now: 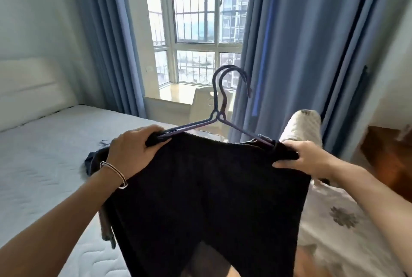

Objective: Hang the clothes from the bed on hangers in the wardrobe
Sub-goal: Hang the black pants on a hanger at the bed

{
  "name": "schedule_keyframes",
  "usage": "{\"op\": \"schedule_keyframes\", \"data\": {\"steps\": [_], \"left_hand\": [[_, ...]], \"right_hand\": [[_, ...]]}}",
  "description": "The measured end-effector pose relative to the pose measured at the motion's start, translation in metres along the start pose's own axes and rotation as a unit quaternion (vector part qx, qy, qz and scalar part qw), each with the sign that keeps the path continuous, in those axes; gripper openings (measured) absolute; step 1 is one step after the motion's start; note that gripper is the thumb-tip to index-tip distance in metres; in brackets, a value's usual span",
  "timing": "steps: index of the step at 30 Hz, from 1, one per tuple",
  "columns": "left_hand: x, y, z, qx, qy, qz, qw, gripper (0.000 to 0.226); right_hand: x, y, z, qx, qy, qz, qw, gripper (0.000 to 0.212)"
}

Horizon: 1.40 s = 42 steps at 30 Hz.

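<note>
Curtains (301, 53) of blue cloth are hung behind two hooked hangers (217, 115) at centre. Below, a black knitted garment (211, 198) is gripped by left hand (133, 149) and right hand (305, 158), beside a quilted mattress (44, 165) at left.

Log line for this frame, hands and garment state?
phase: black garment on hangers | left hand: grips left end | right hand: grips right end | bed: more clothes

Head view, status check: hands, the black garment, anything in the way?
Left hand grips black garment and hangers at one shoulder. Right hand pinches the other shoulder. Garment held up above bed. Wardrobe not in view.
</note>
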<state>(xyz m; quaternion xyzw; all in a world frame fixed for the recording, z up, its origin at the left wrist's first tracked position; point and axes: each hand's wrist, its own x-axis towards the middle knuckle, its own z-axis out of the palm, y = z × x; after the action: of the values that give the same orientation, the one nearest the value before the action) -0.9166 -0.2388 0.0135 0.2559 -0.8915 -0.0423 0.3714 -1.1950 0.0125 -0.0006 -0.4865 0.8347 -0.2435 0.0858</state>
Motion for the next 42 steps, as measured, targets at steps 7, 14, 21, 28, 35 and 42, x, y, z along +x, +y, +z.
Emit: {"op": "schedule_keyframes", "data": {"steps": [7,14,21,28,35,42], "left_hand": [[0.009,-0.025,-0.014,0.079,0.031,-0.144,0.986,0.03],[0.001,-0.079,-0.061,0.169,0.109,-0.246,0.948,0.029],[0.027,-0.157,-0.125,0.248,0.179,-0.243,0.92,0.03],[0.053,-0.263,-0.155,0.27,0.187,-0.298,0.896,0.032],[0.051,-0.372,-0.151,0.232,0.137,-0.389,0.881,0.031],[0.024,-0.499,-0.101,0.175,0.085,-0.499,0.844,0.024]], "right_hand": [[0.13,-0.012,0.011,0.021,0.048,-0.149,0.987,0.029],[0.231,-0.101,0.041,0.058,0.105,-0.277,0.954,0.028],[0.313,-0.217,0.071,0.128,0.121,-0.323,0.93,0.035],[0.399,-0.323,0.127,0.17,0.087,-0.33,0.924,0.037],[0.477,-0.393,0.208,0.156,0.004,-0.32,0.934,0.033],[0.545,-0.434,0.333,0.11,-0.105,-0.295,0.943,0.028]]}}
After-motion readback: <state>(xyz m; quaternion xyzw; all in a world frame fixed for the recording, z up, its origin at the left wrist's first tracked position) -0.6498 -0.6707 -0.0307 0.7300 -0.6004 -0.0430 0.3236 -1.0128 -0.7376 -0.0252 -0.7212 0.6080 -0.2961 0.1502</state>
